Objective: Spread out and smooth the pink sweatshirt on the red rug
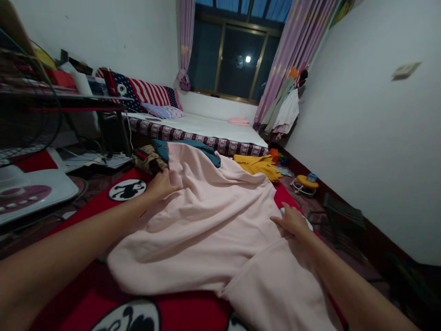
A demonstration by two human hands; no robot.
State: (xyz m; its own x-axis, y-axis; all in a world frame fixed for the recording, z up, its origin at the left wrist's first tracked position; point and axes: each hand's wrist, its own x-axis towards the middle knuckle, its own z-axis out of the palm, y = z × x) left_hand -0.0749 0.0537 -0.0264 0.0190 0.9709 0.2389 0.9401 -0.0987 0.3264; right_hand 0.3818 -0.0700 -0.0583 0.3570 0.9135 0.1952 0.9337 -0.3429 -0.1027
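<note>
I see the left hand (161, 185) pinching the far left edge of the pink garment (213, 216), spread on the red blanket (86, 211). The right hand (292, 220) seems to rest flat on its right edge, fingers open.

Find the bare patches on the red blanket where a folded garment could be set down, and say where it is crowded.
Free: red blanket below the pink garment; and left, beside the left hand. Crowded: far end, with teal cloth and yellow clothing; right hand covers the right edge.
</note>
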